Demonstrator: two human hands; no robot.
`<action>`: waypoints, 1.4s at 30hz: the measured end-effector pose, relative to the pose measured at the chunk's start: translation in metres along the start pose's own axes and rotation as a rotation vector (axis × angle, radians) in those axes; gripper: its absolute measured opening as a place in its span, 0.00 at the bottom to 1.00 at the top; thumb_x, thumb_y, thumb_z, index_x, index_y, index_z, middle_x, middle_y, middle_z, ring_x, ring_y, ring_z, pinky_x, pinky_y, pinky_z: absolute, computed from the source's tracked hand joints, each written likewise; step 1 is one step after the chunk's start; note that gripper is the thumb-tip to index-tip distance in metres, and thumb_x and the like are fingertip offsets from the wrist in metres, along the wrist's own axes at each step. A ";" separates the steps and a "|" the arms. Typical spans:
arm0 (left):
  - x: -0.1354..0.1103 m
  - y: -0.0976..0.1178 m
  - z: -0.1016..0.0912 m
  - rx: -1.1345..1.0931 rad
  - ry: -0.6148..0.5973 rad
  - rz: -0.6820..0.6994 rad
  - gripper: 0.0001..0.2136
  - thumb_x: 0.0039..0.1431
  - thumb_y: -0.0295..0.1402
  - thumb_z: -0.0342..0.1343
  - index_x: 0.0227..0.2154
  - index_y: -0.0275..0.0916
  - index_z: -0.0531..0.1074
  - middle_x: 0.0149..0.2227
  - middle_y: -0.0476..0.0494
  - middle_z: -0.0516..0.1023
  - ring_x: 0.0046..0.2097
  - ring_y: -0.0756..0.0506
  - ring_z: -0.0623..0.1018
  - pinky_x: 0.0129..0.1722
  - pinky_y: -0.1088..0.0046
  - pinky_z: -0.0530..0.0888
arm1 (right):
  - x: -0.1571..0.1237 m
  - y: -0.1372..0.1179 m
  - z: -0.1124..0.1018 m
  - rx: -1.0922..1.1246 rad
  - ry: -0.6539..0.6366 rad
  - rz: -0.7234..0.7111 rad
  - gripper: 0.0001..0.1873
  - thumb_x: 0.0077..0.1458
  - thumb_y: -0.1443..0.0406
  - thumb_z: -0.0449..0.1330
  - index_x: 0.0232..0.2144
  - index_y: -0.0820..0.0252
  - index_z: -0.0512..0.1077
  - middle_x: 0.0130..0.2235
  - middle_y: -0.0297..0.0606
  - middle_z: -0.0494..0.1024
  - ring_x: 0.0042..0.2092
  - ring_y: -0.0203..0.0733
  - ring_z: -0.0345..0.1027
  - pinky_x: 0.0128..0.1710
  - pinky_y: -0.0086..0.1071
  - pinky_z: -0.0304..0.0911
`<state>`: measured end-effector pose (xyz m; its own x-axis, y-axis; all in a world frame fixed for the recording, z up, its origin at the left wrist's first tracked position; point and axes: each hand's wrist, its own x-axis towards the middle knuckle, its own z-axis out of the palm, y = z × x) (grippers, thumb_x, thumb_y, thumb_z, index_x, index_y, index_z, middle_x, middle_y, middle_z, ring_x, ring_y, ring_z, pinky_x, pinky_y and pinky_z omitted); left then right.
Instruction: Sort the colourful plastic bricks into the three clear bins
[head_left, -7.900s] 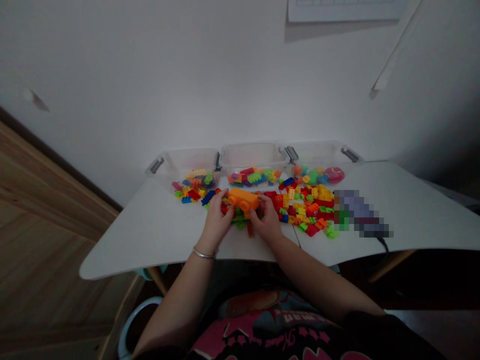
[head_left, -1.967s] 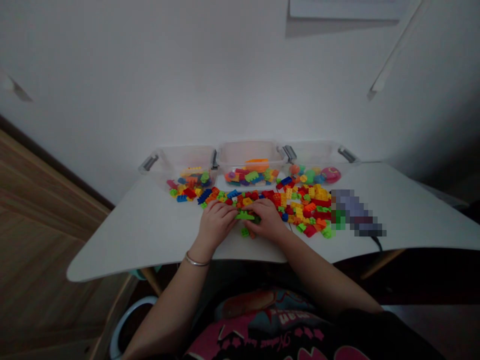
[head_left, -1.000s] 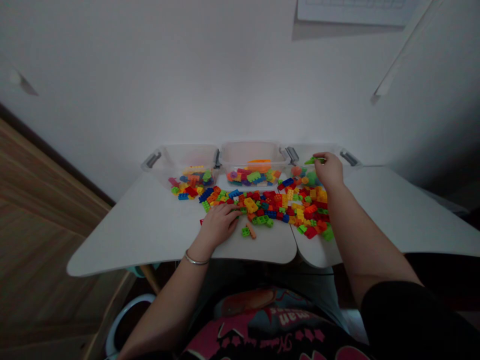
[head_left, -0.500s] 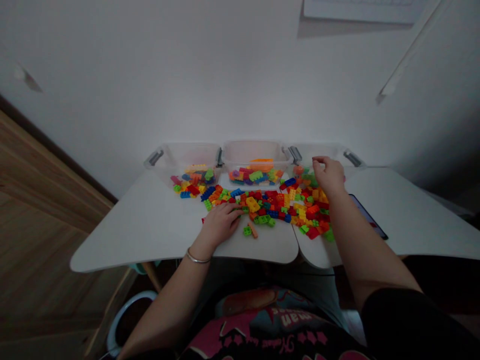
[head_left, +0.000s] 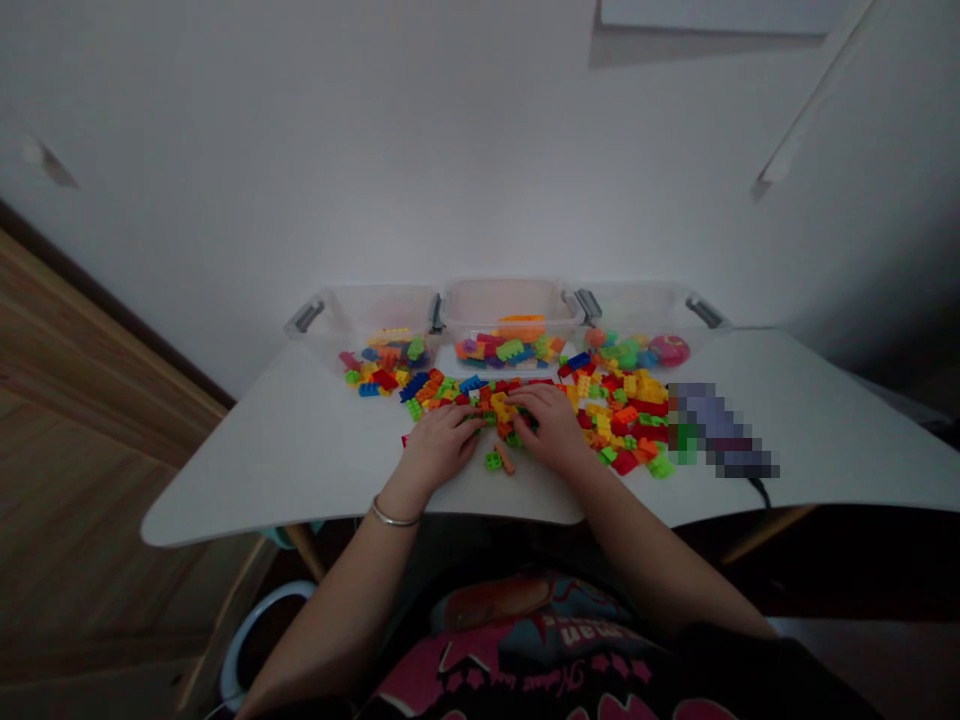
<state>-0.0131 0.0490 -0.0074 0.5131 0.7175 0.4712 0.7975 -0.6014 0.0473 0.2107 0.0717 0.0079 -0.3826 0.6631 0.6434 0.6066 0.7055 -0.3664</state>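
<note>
Head view: left hand (head_left: 439, 445) and right hand (head_left: 553, 428) lie fingers-down on the brick pile (head_left: 619, 410) mid-worktop (head_left: 300, 450); whether either grip has closed on a brick I cannot tell. Pinching one brick by its sides and lifting straight up should spare its neighbours. Along the back edge, the left bin (head_left: 360, 310) and middle bin (head_left: 510, 298) hold mixed bricks; the right bin (head_left: 645, 300) adds a round pink piece.

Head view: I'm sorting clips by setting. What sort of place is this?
Likely a home or play room: a white table against a plain wall, a heap of toy bricks, three clear bins behind it.
</note>
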 end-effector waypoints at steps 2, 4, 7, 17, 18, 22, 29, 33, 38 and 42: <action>0.000 0.000 0.000 0.015 0.002 0.005 0.12 0.59 0.28 0.56 0.46 0.41 0.77 0.50 0.40 0.78 0.49 0.40 0.77 0.48 0.57 0.74 | -0.003 -0.003 0.008 -0.044 -0.050 -0.055 0.13 0.56 0.68 0.59 0.43 0.56 0.77 0.48 0.40 0.80 0.51 0.48 0.69 0.57 0.46 0.62; 0.000 0.000 0.001 0.037 0.006 0.010 0.12 0.59 0.28 0.56 0.45 0.41 0.77 0.50 0.40 0.78 0.49 0.39 0.77 0.48 0.57 0.74 | -0.006 -0.004 0.013 -0.087 -0.086 -0.100 0.12 0.56 0.67 0.60 0.43 0.55 0.78 0.50 0.40 0.79 0.53 0.49 0.67 0.58 0.47 0.62; 0.000 0.001 0.001 0.063 0.003 0.013 0.12 0.59 0.28 0.56 0.45 0.41 0.77 0.50 0.41 0.79 0.49 0.39 0.77 0.48 0.56 0.74 | -0.009 -0.002 0.017 -0.142 -0.090 -0.112 0.08 0.56 0.66 0.61 0.38 0.55 0.80 0.52 0.41 0.78 0.56 0.51 0.64 0.58 0.48 0.62; 0.003 0.006 -0.013 0.145 0.031 -0.042 0.13 0.60 0.28 0.54 0.45 0.42 0.78 0.57 0.42 0.75 0.57 0.37 0.73 0.54 0.53 0.70 | -0.011 -0.005 0.022 -0.234 -0.032 -0.079 0.07 0.57 0.67 0.61 0.34 0.55 0.80 0.50 0.41 0.79 0.56 0.52 0.64 0.60 0.49 0.59; 0.003 0.007 -0.014 0.139 0.029 -0.045 0.14 0.60 0.28 0.54 0.47 0.43 0.77 0.58 0.42 0.74 0.57 0.37 0.73 0.55 0.54 0.70 | -0.011 -0.006 0.022 -0.232 -0.038 -0.080 0.06 0.57 0.67 0.61 0.34 0.55 0.80 0.50 0.41 0.78 0.56 0.51 0.64 0.60 0.49 0.59; 0.004 0.014 -0.019 0.094 0.013 -0.047 0.14 0.62 0.32 0.54 0.49 0.43 0.76 0.55 0.41 0.76 0.56 0.39 0.73 0.57 0.55 0.68 | -0.011 -0.006 0.021 -0.245 -0.036 -0.065 0.06 0.56 0.66 0.61 0.35 0.55 0.79 0.51 0.41 0.78 0.56 0.51 0.64 0.60 0.48 0.57; 0.008 0.041 -0.011 0.062 -0.124 0.010 0.15 0.61 0.45 0.56 0.44 0.41 0.77 0.52 0.39 0.77 0.56 0.37 0.72 0.60 0.51 0.64 | -0.011 -0.007 0.018 -0.278 -0.015 -0.060 0.08 0.56 0.67 0.60 0.37 0.56 0.78 0.49 0.41 0.79 0.53 0.50 0.66 0.59 0.48 0.58; 0.007 0.043 -0.007 0.065 -0.111 -0.010 0.12 0.63 0.40 0.55 0.42 0.40 0.77 0.48 0.41 0.78 0.51 0.39 0.74 0.55 0.56 0.69 | -0.010 -0.007 0.019 -0.257 -0.017 -0.060 0.07 0.57 0.67 0.60 0.36 0.56 0.78 0.49 0.41 0.79 0.52 0.49 0.66 0.59 0.46 0.59; 0.002 0.030 -0.010 0.103 -0.063 -0.112 0.09 0.63 0.36 0.54 0.38 0.41 0.79 0.48 0.40 0.78 0.51 0.39 0.75 0.52 0.56 0.72 | -0.011 -0.005 0.020 -0.223 -0.053 -0.037 0.06 0.56 0.67 0.61 0.36 0.57 0.78 0.49 0.42 0.78 0.52 0.50 0.65 0.57 0.45 0.61; 0.002 0.022 -0.013 0.065 -0.061 -0.220 0.08 0.61 0.36 0.57 0.40 0.41 0.79 0.48 0.40 0.78 0.50 0.39 0.75 0.50 0.58 0.73 | -0.011 -0.003 0.022 -0.195 -0.061 -0.036 0.07 0.57 0.67 0.60 0.37 0.57 0.78 0.50 0.43 0.77 0.52 0.50 0.65 0.56 0.45 0.62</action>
<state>0.0017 0.0322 0.0056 0.3412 0.8497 0.4020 0.9100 -0.4057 0.0853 0.1977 0.0674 -0.0129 -0.4442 0.6565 0.6097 0.7133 0.6709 -0.2028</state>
